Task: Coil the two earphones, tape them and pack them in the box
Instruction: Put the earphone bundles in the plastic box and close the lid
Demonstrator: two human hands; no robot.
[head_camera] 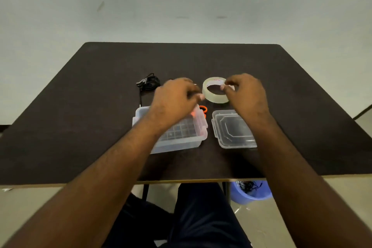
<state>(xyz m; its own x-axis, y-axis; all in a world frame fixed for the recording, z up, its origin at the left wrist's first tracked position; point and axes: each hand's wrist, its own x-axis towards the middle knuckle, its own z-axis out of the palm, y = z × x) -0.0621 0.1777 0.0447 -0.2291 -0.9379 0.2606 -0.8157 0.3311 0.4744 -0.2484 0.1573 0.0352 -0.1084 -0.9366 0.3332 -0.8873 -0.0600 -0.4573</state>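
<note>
Nearest the person, under the bench (60, 127) edge: dark trousers, and a blue tub (251, 193) w/ black cords in it on the floor to the right.

On the bench, near edge: open clear box (177, 137) on the left, left forearm crossing over it; lid (233, 129) lies apart, just to its right. An orange item (203, 109), prob. scissors, shows just behind the box, mostly hidden.

Past those, both hands are at the tape (216, 90). Right hand (247, 94): fingers curled, pinching the roll's far-right rim. Left hand (177, 96): fingers curled, tips at the roll's left edge; blurred, so can't tell if it grips the roll, a tape end or nothing.

Farthest: black earphone (148, 82), loosely bunched, one cord trailing toward the box. It lies left of and slightly beyond the left hand, near but not touching, so the left hand is the closer one to reach it. Only one earphone is visible on the bench.

Judgement: step is readying tape; nothing packed yet.
</note>
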